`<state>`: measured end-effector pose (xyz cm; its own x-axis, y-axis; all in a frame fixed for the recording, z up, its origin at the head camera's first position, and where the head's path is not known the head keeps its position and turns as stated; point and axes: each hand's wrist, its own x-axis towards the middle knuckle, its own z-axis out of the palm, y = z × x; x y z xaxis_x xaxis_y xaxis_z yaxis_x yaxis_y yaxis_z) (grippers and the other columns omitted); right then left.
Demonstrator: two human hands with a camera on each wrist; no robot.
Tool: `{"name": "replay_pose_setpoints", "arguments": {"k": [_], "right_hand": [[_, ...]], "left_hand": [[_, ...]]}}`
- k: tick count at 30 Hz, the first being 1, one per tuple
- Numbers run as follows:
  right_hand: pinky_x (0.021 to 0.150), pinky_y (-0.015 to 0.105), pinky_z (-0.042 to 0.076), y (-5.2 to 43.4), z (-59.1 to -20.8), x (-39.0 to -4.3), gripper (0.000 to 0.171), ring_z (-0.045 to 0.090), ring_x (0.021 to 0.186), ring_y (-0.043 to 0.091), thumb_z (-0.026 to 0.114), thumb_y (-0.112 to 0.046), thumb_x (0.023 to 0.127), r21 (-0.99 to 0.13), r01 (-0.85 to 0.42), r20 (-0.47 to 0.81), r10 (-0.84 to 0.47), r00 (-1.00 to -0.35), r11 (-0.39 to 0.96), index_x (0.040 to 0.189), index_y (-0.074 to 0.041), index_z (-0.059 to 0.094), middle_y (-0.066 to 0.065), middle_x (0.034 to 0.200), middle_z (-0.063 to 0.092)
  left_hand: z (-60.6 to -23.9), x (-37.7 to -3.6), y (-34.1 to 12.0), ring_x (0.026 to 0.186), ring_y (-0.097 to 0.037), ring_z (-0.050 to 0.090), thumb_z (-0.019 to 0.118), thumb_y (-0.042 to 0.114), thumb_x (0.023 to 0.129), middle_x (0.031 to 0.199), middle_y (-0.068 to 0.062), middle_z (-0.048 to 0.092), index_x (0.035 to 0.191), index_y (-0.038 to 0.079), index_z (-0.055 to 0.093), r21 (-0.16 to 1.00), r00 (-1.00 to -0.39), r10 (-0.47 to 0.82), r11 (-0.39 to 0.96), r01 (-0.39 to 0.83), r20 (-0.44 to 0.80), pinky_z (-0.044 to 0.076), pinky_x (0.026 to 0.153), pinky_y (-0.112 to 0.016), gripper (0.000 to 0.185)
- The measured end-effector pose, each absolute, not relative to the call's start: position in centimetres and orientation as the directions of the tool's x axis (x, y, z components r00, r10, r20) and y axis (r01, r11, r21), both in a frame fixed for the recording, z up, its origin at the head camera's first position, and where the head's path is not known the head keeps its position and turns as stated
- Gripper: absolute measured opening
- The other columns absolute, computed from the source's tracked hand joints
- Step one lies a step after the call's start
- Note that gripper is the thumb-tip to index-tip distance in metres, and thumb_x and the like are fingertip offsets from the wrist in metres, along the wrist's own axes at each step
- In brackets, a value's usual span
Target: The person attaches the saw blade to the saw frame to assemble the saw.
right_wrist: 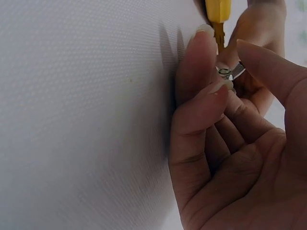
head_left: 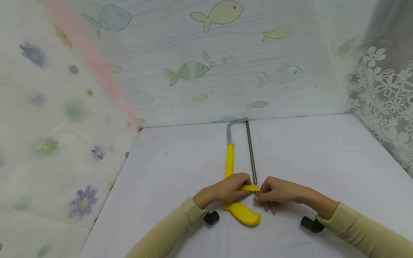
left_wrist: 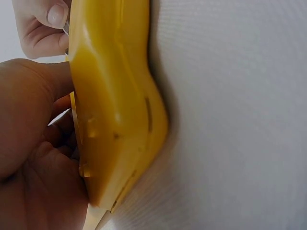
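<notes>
A hacksaw [head_left: 241, 214] with a yellow handle and a grey metal frame lies on the white table, its far end pointing away from me. My left hand [head_left: 230, 188] grips its yellow crosspiece just above the handle; in the left wrist view the yellow handle [left_wrist: 115, 96] fills the middle. At the near end of the blade [head_left: 251, 154], my right hand [head_left: 279, 191] pinches a small silver wing nut [right_wrist: 237, 70] between thumb and index finger. The other right fingers are bent close to the tabletop. Fingers partly hide the wing nut.
The white tabletop [head_left: 180, 157] ends at a curtain [head_left: 155, 46] printed with fish at the back. A flowered curtain [head_left: 55, 118] hangs at the left and white lace [head_left: 393, 86] at the right. Black wrist-worn devices [head_left: 212, 217] sit under both sleeves.
</notes>
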<state>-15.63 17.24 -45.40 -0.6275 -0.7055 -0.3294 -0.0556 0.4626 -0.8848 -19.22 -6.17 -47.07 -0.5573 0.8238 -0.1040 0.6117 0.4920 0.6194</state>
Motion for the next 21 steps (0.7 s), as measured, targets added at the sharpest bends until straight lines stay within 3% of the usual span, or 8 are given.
{"name": "replay_pose_setpoints", "arguments": {"k": [21], "right_hand": [[0.047,0.021,0.039,18.15,-44.76,-15.71,0.013,0.053,0.054,0.014,0.068,-0.010,0.095,-0.898,-0.069,-0.299,-0.717,-0.629,0.435,0.086,0.000,0.071,0.009,0.069,0.066]], "left_hand": [[-47.15,-19.25,-6.23,0.088,-0.004,0.052,0.064,0.020,0.103,0.101,0.007,0.059,0.110,0.012,0.059,0.625,-0.562,0.820,0.494,0.604,-0.106,0.045,0.080,-0.014,0.012]]}}
